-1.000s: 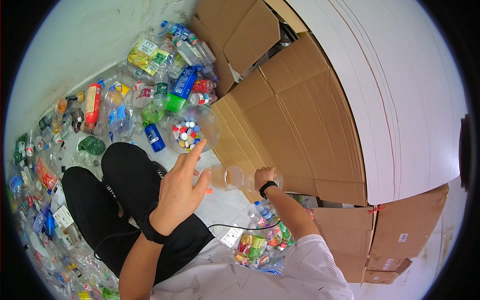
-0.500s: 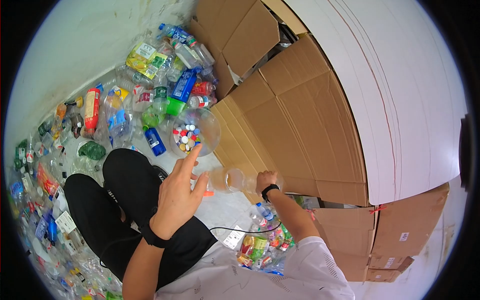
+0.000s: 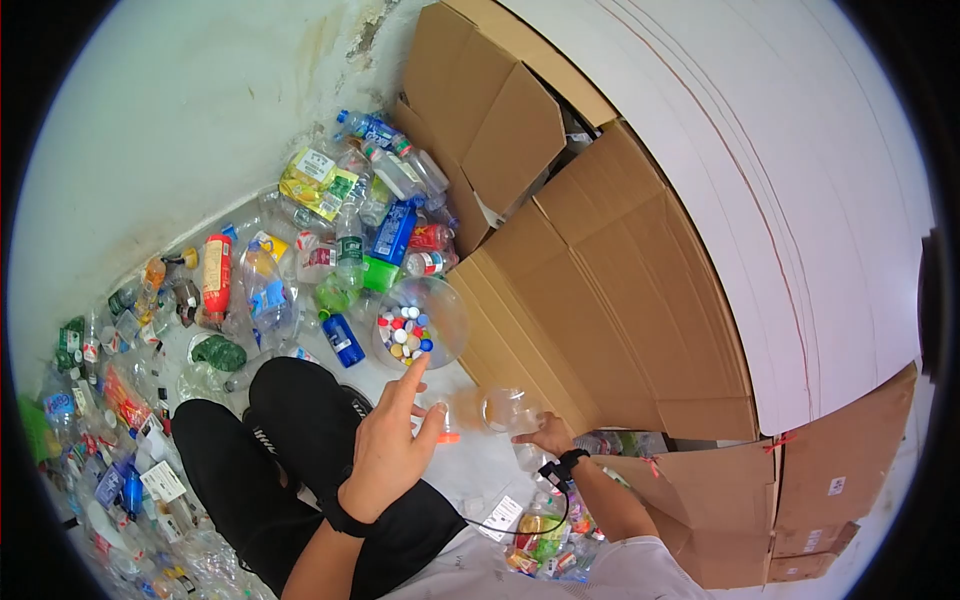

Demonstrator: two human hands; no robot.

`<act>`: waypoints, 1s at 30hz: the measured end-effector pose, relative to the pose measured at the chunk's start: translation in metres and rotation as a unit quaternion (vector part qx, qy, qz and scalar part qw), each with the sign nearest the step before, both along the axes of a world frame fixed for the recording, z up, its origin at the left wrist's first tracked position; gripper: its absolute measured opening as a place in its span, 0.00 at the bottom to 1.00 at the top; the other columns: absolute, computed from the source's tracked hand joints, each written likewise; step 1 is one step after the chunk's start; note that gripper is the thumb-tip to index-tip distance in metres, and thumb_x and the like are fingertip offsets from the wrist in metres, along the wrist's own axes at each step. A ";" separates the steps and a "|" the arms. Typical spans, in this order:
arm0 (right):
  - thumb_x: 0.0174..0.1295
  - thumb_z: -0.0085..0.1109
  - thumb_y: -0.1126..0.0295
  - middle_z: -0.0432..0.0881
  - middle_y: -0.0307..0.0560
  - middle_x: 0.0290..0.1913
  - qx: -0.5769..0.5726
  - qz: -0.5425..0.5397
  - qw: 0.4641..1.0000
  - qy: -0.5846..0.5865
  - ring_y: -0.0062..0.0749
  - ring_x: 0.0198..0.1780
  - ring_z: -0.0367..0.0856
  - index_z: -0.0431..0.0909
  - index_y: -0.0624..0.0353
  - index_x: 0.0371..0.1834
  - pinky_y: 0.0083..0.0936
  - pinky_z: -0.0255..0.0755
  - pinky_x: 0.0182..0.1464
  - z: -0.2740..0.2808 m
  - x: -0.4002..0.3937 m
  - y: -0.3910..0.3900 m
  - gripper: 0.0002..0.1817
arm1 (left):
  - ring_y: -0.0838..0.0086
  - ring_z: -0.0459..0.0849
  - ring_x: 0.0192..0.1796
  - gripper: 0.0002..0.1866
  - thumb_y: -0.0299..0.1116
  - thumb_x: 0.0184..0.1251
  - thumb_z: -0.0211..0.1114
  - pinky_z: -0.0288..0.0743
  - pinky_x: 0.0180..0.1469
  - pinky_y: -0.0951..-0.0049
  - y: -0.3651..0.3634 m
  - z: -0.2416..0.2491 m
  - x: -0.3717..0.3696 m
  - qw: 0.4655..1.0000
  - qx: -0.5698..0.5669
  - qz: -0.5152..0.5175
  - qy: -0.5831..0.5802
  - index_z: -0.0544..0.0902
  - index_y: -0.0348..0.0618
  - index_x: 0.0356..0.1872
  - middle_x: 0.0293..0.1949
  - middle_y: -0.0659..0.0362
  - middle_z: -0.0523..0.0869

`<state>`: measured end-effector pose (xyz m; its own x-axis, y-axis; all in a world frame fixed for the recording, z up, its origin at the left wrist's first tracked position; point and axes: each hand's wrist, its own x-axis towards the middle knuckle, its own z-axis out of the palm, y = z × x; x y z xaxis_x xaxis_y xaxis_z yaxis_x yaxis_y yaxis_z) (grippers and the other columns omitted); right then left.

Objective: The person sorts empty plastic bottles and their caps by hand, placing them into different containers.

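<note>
My left hand (image 3: 390, 450) is raised over my knees with its index finger stretched out and thumb apart. Near the thumb is a small orange piece (image 3: 447, 437), perhaps a cap or ring. A clear plastic bottle (image 3: 508, 410) lies sideways between my hands, its round end facing right. My right hand (image 3: 548, 435) curls at that end of the clear plastic, partly hiding it. Beyond my left fingertip stands a clear round tub (image 3: 455, 318) with several loose bottle caps (image 3: 402, 335) inside, white, red, blue and yellow.
Piles of empty plastic bottles (image 3: 265, 295) line the wall and spread along my left side. More bottles (image 3: 545, 535) lie beside me at the lower right. Tall cardboard sheets (image 3: 630, 280) stand to the right. A blue bottle (image 3: 342, 340) lies by the tub.
The whole view has shifted, so everything sits lower and further right. My right hand has gone from a fist to a looser curl with its thumb out. The left hand keeps its shape.
</note>
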<state>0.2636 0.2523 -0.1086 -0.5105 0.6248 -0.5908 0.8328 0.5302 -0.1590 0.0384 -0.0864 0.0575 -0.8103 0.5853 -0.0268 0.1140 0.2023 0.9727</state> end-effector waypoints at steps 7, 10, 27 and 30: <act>0.35 0.85 0.45 0.76 0.67 0.62 -0.028 0.071 0.985 0.152 0.59 0.63 0.75 0.61 0.61 0.76 0.42 0.69 0.68 0.028 -0.081 -0.046 0.64 | 0.68 0.87 0.41 0.33 0.27 0.69 0.66 0.82 0.43 0.71 -0.012 0.020 -0.003 1.000 0.000 0.003 -0.003 0.67 0.44 0.75 0.54 0.48 0.83; 0.33 0.87 0.48 0.77 0.64 0.56 0.006 0.134 0.967 0.217 0.52 0.56 0.80 0.61 0.68 0.73 0.40 0.75 0.60 0.040 -0.134 -0.056 0.64 | 0.69 0.87 0.42 0.34 0.26 0.68 0.67 0.82 0.44 0.72 -0.023 0.030 0.001 1.000 0.006 0.017 0.002 0.67 0.43 0.75 0.54 0.49 0.83; 0.57 0.71 0.72 0.66 0.60 0.74 -0.030 0.186 0.876 0.444 0.48 0.75 0.65 0.59 0.63 0.77 0.39 0.57 0.78 0.124 -0.248 -0.091 0.44 | 0.75 0.87 0.44 0.33 0.23 0.68 0.66 0.81 0.45 0.75 -0.120 0.070 0.005 0.986 0.054 0.157 0.009 0.68 0.43 0.74 0.55 0.52 0.84; 0.57 0.70 0.74 0.68 0.63 0.72 -0.085 0.108 0.924 0.357 0.48 0.73 0.68 0.60 0.64 0.76 0.40 0.62 0.75 0.076 -0.188 -0.084 0.42 | 0.78 0.87 0.44 0.30 0.21 0.69 0.65 0.80 0.46 0.77 -0.152 0.067 0.005 0.971 0.081 0.223 0.021 0.70 0.43 0.72 0.54 0.54 0.85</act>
<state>0.0753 0.1686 -0.0328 -0.9096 0.3927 -0.1357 0.3618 0.5881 -0.7233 0.0437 -0.2380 0.1247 -0.9827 0.1696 0.0741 0.0895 0.0849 0.9924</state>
